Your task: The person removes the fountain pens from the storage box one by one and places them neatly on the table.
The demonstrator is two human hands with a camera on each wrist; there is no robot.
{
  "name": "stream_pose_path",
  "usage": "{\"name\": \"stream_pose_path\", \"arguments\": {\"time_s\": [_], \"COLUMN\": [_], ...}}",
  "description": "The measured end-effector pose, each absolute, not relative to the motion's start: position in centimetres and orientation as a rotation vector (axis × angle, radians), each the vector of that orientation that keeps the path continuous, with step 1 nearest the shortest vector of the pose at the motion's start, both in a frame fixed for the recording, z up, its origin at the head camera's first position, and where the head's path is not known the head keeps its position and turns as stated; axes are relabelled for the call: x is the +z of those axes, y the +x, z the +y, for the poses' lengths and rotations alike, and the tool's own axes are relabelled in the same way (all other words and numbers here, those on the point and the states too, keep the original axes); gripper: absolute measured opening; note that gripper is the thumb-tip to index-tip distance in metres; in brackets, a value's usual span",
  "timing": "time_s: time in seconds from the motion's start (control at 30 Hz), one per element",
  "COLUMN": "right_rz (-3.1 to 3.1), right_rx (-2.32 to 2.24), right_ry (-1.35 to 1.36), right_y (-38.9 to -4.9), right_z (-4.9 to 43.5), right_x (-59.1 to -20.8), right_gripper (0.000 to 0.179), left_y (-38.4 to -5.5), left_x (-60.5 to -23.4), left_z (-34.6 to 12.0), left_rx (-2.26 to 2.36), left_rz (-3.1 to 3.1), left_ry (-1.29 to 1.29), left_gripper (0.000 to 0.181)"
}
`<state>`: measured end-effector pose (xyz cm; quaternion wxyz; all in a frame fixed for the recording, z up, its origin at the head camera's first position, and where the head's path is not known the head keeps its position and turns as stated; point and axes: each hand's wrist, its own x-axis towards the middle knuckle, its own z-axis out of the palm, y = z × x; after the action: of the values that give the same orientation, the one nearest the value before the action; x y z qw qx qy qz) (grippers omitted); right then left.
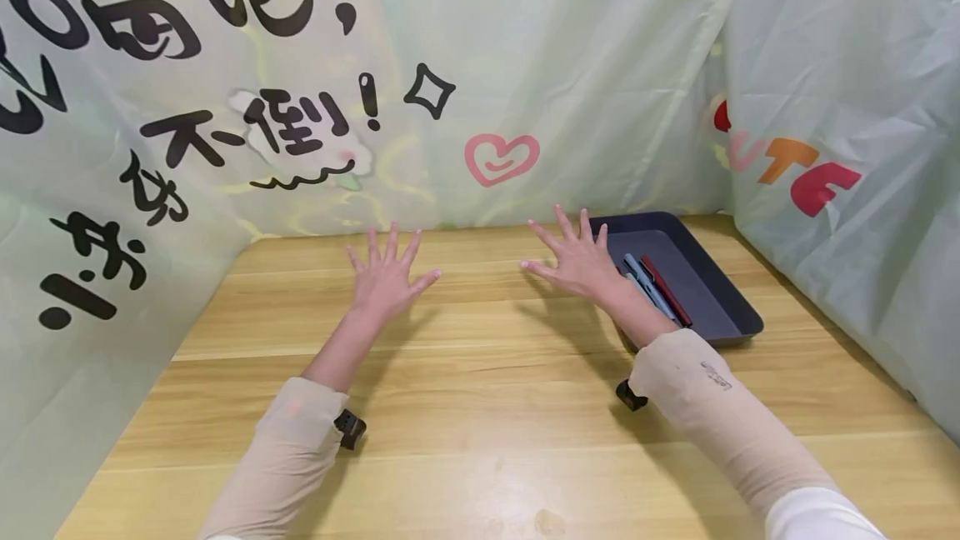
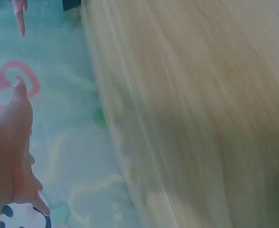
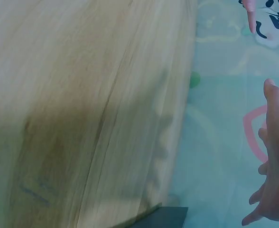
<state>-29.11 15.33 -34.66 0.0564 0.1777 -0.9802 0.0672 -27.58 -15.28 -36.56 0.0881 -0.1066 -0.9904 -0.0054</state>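
In the head view my left hand is held out over the left part of the wooden table, fingers straight and spread. My right hand is spread the same way, overlapping the left rim of a dark tray. Neither hand holds anything. In the tray lie a dark red pen and bluish-grey pens, partly hidden by the right wrist. The left wrist view shows the left hand at its left edge; the right wrist view shows the right hand at its right edge.
Pale printed curtains stand behind the table and along both sides, with black lettering, a pink heart and coloured letters. Each wrist carries a small black device, the left device and the right device, beside the sleeves.
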Motion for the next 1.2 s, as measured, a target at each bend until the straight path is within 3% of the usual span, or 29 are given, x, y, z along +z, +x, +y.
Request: {"name": "stream_pose_path", "arguments": {"time_s": [0.5,1.2], "right_rz": [-2.933,-2.966], "right_rx": [0.19,0.357], "right_ry": [0.484,0.239], "right_y": [-26.7,-21.8], "right_z": [19.6,31.2], "right_x": [-34.3,-35.8], "right_gripper": [0.078,0.077], "left_y": [-26.7,-22.0], "left_x": [-35.6,-37.3], "left_z": [-7.9,7.5], "left_rx": [0.141,0.066], "left_rz": [-2.867,-2.882], "left_ry": [-0.507,-0.731], "left_gripper": [0.08,0.085]}}
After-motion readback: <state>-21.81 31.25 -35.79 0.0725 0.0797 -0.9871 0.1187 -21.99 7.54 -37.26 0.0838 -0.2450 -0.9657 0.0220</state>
